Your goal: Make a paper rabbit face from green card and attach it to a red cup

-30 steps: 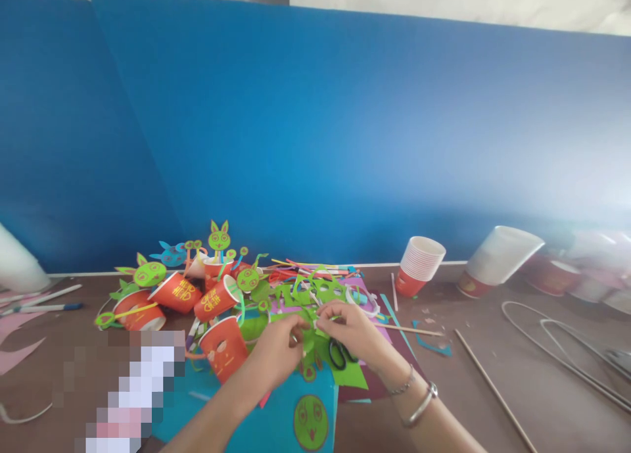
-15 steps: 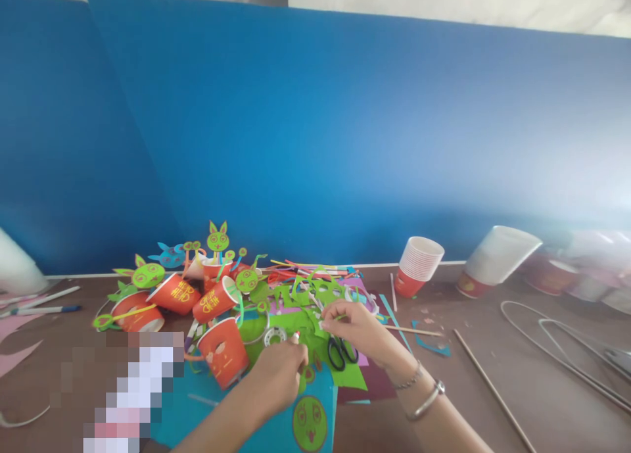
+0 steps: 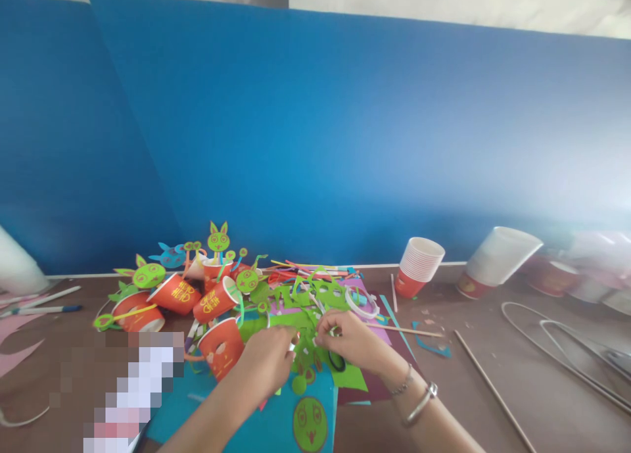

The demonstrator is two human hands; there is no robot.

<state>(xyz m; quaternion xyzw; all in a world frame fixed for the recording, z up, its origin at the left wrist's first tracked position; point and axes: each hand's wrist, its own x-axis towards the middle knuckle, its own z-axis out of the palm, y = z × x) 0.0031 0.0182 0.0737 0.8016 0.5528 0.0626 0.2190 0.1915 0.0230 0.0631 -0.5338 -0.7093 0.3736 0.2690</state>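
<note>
My left hand (image 3: 271, 356) is closed around a marker (image 3: 295, 338); its pale, red-tipped end shows past the fingers, and a pink bit appears below the hand. My right hand (image 3: 346, 338) pinches just to the right of it, fingertips together; whatever is in the pinch is too small to make out. Under the right hand, black-handled scissors (image 3: 337, 361) are partly covered. Green paper scraps (image 3: 352, 379) lie beneath both hands. Nearest me, a round green paper face (image 3: 310, 424) rests on a blue sheet (image 3: 246, 433). Small green cutouts (image 3: 299, 383) lie just above it.
Decorated red paper cups (image 3: 217, 348) crowd the left, some bearing green animal faces (image 3: 218, 237). A cup stack (image 3: 419, 269) and a bagged stack (image 3: 497, 262) stand right. A wooden stick (image 3: 493, 390) and looped wire (image 3: 557, 334) lie nearby. A blue panel (image 3: 315, 131) rises behind.
My left hand has moved left and slightly up with the marker, now overlapping the nearest cup. My right hand has come a little down and left, covering more of the scissors.
</note>
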